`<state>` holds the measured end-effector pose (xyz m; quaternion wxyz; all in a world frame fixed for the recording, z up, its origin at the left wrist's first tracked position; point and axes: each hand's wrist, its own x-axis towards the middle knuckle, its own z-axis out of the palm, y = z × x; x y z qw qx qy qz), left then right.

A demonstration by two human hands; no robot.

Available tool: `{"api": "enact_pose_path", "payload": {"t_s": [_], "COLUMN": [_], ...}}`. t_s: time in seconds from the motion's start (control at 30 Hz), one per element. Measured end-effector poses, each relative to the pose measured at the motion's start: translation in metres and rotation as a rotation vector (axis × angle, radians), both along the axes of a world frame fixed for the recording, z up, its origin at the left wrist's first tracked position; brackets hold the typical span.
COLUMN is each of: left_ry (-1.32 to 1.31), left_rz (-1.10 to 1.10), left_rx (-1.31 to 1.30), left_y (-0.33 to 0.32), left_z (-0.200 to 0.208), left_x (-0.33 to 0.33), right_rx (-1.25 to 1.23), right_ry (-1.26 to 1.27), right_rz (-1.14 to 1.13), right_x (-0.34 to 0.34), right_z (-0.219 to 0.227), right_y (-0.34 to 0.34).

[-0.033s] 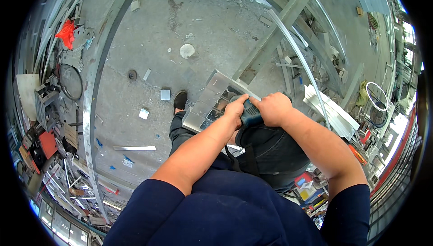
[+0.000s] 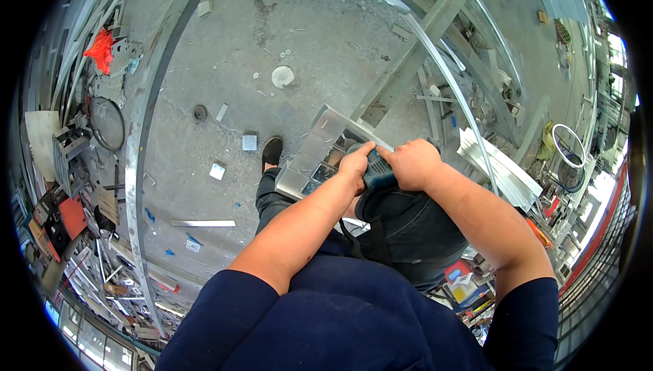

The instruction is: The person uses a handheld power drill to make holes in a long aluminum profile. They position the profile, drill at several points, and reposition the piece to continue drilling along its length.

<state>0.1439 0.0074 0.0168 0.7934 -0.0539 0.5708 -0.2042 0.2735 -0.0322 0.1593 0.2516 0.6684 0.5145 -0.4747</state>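
Observation:
Both my hands are closed on a dark teal power tool (image 2: 378, 172) with vent slots in its casing. My left hand (image 2: 355, 167) wraps its near left side, and my right hand (image 2: 413, 163) grips the right side with the forefinger and thumb pointing inward. The tool's working end is partly hidden by my left hand. Just left of it lies a grey metal piece (image 2: 311, 153) made up of squarish panels with dark openings, set aslant. My right leg (image 2: 415, 235) is bent beneath the tool, and my left shoe (image 2: 272, 150) stands on the floor.
A long steel beam (image 2: 146, 112) runs down the left, and a welded steel frame (image 2: 401, 65) stands at upper right. White metal profiles (image 2: 500, 170) lie right of my arm. Small blocks (image 2: 249, 142), a flat strip (image 2: 204, 223) and a pale disc (image 2: 281, 77) lie on the concrete.

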Motion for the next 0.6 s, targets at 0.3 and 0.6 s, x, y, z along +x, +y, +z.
{"api": "enact_pose_path", "payload": {"t_s": [0.3, 0.6], "left_ry": [0.044, 0.037], "left_rz": [-0.026, -0.039], "left_rx": [0.016, 0.017], "left_y": [0.005, 0.005], "left_z": [0.008, 0.008], "left_x": [0.002, 0.001], "right_rx": [-0.010, 0.027], "right_ry": [0.009, -0.002], "right_rz": [0.010, 0.006], "right_x": [-0.002, -0.002], "right_z": [0.002, -0.004], "right_y": [0.005, -0.003]}}
